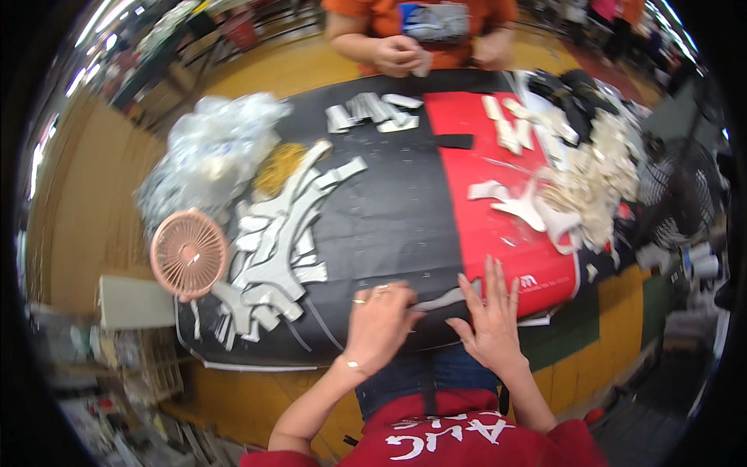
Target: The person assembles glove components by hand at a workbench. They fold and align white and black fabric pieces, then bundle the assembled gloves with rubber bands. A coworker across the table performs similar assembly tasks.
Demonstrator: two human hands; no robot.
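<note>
A narrow grey-white strip lies on the black part of the table top, near its front edge. My left hand is closed, its fingers curled on the left end of this strip. My right hand lies flat with its fingers stretched out, pressing around the strip's right end, which it partly covers. To the left of my hands is a pile of white and grey branched cut pieces, overlapping each other. More white curved pieces lie on the red part of the table top.
A pink fan stands at the left edge, with clear plastic bags and yellow rubber bands behind it. Small white strips lie at the far side. Cream fabric scraps are heaped right. Across the table stands a person in orange.
</note>
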